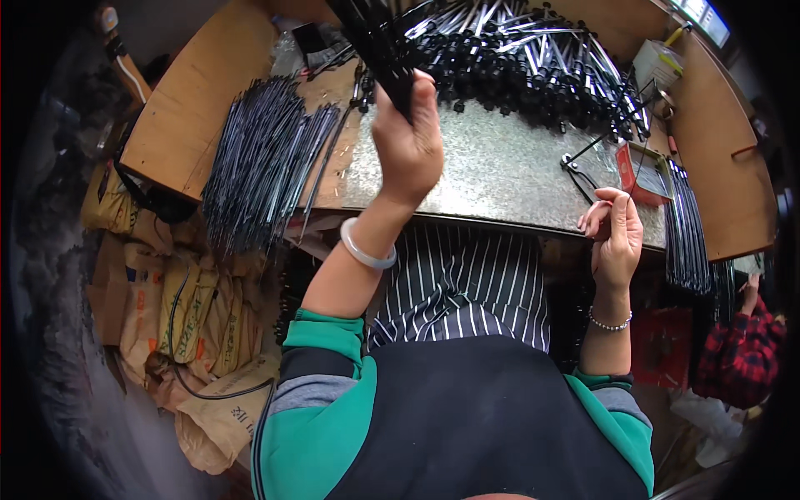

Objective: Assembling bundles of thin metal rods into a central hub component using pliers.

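Note:
My left hand [408,146] is raised over the near side of the bench, closed round a bundle of black rods [371,42] that looks like a folded umbrella frame. The bundle slants up out of view at the top. At the front right edge, my right hand [615,237] has its thumb and forefinger pinched together; what they hold, if anything, is too small to make out. Just beyond these fingers lie pliers [577,171] with dark handles, beside a small red box [640,175].
A heap of black and silver umbrella-like frames [517,67] covers the bench's far side. Thin dark rods [258,158] overhang its left edge, more rods [685,225] its right. Wooden side panels [200,83] flank the metal worktop [483,167]. Another person's checked sleeve [742,354] shows at right.

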`<state>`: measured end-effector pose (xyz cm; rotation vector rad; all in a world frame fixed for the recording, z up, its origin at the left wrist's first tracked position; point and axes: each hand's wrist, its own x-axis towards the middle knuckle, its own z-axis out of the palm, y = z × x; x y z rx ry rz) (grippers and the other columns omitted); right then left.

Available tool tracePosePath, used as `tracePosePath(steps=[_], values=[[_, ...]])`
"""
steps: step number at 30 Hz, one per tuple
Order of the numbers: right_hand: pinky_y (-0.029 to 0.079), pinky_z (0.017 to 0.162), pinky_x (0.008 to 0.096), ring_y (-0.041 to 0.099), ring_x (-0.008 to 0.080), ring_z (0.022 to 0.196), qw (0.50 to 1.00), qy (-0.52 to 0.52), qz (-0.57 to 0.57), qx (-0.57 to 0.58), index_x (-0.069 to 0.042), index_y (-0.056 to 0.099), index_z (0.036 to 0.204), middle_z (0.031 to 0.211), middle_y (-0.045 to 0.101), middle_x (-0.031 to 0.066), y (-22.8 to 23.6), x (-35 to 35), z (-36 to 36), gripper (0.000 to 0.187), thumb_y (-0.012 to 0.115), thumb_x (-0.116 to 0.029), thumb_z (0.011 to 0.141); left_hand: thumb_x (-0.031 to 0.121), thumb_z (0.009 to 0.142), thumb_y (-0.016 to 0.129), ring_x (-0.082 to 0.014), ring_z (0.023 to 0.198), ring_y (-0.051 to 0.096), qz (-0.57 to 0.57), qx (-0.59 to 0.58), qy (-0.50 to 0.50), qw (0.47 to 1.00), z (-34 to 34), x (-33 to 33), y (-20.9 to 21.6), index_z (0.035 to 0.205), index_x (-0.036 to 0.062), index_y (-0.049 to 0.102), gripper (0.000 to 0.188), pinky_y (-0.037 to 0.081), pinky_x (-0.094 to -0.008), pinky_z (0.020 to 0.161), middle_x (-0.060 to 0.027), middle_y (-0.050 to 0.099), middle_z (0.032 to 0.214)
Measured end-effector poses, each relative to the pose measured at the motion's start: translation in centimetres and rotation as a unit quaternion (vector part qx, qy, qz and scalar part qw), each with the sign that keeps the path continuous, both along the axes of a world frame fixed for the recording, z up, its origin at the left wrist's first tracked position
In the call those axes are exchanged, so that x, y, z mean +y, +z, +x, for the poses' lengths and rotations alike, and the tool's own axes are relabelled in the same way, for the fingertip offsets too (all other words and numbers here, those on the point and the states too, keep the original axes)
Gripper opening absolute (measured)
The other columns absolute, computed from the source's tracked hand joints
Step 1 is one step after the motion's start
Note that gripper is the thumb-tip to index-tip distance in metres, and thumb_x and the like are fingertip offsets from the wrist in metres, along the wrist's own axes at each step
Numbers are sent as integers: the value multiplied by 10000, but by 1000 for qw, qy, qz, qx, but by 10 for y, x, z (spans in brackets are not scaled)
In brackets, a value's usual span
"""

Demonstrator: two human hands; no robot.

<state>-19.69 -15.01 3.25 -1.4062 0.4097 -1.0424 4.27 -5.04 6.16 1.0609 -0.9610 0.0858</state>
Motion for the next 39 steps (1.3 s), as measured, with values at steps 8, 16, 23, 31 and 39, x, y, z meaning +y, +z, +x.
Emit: tracePosePath(steps=[8, 16, 23, 31, 39], values=[[407, 575, 251, 420, 95, 530, 1000, -17, 3, -22, 36, 512, 990, 555, 430, 19, 2, 1, -23, 322, 337, -235, 980, 281, 948, 439, -61, 470, 382, 187, 262, -306, 896, -46, -2, -4, 940, 45, 462, 237, 329, -193, 392, 11, 420, 632], [408, 585, 264, 427, 107, 537, 999, -5, -7, -37, 48, 509, 998, 544, 423, 26, 5, 7, -33, 336, 331, -236, 980, 151, 848, 480, -401, 1164, 359, 411, -105, 27, 905, -46, -22, -103, 1254, -126, 317, 518, 269, -473, 1009, -304, 389, 1216], [442, 605, 264, 464, 119, 536, 995, 4, -36, -97, 86, 489, 1061, 576, 482, 52, 11, 5, -44, 366, 330, -234, 982, 302, 872, 552, -291, 1058, 527, 348, -10, -7, 938, 7, 17, -91, 1191, -71, 457, 500, 423, -362, 896, -255, 523, 1134], [452, 626, 311, 475, 142, 568, 1000, 12, -9, -15, 94, 471, 1083, 575, 477, 63, -3, 19, -31, 383, 304, -236, 984, 444, 915, 440, -197, 830, 624, 546, 311, -238, 741, -28, 127, -88, 1130, -63, 513, 556, 522, -315, 669, -176, 628, 948], [458, 602, 292, 466, 118, 533, 1000, 1, -7, -1, 71, 501, 1061, 570, 485, 54, -14, 30, -15, 359, 313, -226, 985, 400, 952, 358, -95, 560, 485, 347, 540, -449, 622, -103, 107, -97, 979, 36, 459, 378, 401, -214, 459, -34, 495, 679]])
